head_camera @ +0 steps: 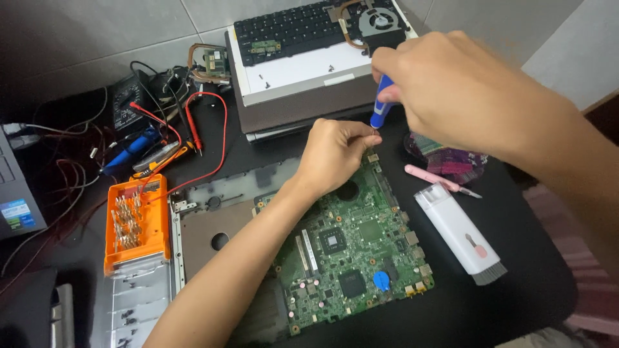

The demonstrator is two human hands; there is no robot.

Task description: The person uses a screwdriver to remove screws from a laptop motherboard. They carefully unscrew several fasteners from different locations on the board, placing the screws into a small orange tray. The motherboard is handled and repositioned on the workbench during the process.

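Note:
A green laptop motherboard (351,248) lies on a black table, partly over a grey laptop base (213,222). My left hand (335,151) rests at the board's far edge, its fingertips pinched together around something tiny that I cannot make out. My right hand (445,87) is closed around a blue-handled screwdriver (382,106), held upright with its tip down at the left fingertips near the board's top corner.
An orange bit holder (137,222) sits left of the base. A black multimeter (129,96) with red leads lies at the far left. Stacked laptop parts with a keyboard (293,29) stand behind. A white cleaning brush (461,232), pink tweezers (438,180) and purple memory modules (451,161) lie to the right.

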